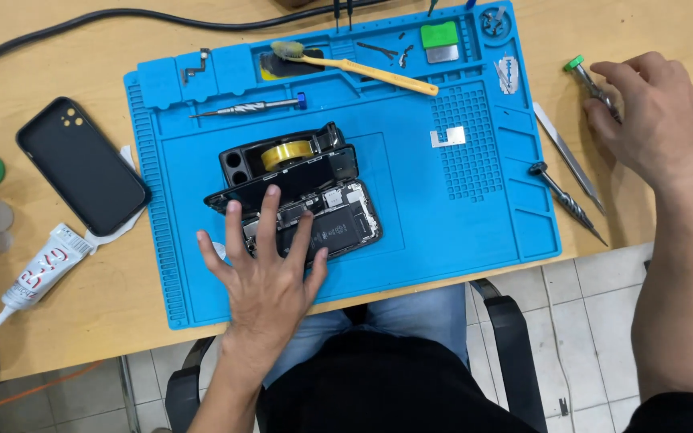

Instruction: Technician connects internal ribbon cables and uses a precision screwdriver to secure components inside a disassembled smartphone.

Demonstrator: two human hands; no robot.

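An opened smartphone lies on the blue silicone repair mat, its screen tilted up against a black holder with a roll of yellow tape. My left hand rests flat with fingers spread on the phone's left part. My right hand is off the mat at the right, fingers closed around a green-capped screwdriver on the wooden table.
A yellow-handled brush and a blue-tipped screwdriver lie at the mat's top. A dark screwdriver and metal tweezers lie right of the mat. A black phone case and a white glue tube sit left.
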